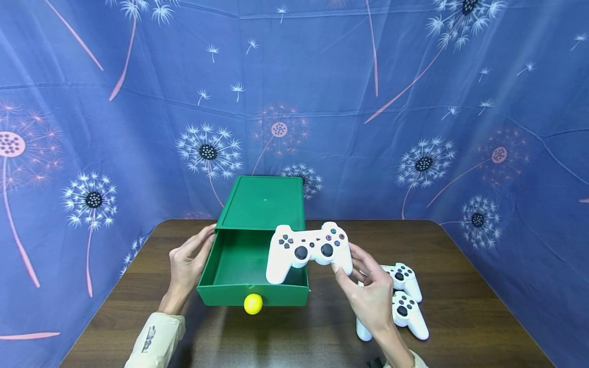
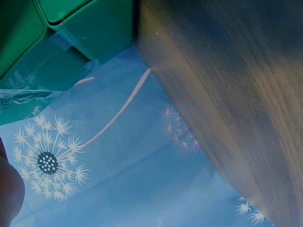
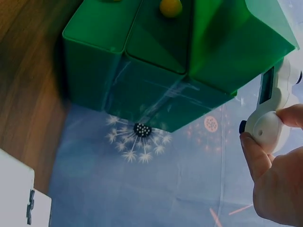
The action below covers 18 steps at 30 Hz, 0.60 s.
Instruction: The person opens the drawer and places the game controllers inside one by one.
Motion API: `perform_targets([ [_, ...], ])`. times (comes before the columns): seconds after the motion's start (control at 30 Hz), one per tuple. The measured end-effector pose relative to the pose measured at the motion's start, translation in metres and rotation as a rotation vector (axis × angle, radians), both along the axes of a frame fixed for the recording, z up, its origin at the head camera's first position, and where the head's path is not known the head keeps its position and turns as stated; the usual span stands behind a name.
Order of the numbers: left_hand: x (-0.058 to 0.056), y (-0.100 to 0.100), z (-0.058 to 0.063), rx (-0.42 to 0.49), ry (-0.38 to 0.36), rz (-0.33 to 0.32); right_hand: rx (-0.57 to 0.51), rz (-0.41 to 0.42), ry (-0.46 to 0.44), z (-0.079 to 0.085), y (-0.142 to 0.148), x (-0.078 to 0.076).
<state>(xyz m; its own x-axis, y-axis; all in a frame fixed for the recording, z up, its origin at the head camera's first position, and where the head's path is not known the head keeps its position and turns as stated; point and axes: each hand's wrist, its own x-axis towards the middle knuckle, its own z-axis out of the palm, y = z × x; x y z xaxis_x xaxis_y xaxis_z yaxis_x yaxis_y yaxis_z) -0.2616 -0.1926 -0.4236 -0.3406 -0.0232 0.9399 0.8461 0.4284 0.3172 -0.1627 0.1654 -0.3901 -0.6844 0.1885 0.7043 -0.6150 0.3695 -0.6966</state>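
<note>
- My right hand point(image 1: 371, 289) gripped one white controller point(image 1: 309, 239) by its right handle, near the open drawer point(image 1: 221, 295) with its one yellow knob point(image 1: 253, 304).
- Two other controllers point(image 1: 416, 324) lay beside my right hand.
- My left hand point(image 1: 186, 263), fingers uncurled, touched one green unit point(image 1: 264, 204), three tiers stacked.
- One brown wood-grain table point(image 1: 129, 312) stood beneath.
- Blue dandelion-print cloth point(image 1: 331, 76) hung behind.

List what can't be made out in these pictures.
Head view: resting controllers, partly hidden by the right hand.
Head view: some drawer floor, behind the held controller.
Left wrist: most of the left hand, beyond the left edge.
Right wrist: white shapes at lower left, cut off by edges.
</note>
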Motion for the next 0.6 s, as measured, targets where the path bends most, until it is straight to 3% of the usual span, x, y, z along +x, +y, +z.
perform_targets([
  [0.23, 0.000, 0.000, 0.000, -0.002, 0.004, 0.002, -0.013, 0.039, 0.043, 0.000, -0.010, 0.000],
  [0.6, 0.000, 0.000, 0.000, 0.000, 0.004, 0.011, 0.082, -0.019, 0.087, 0.005, -0.021, 0.001],
])
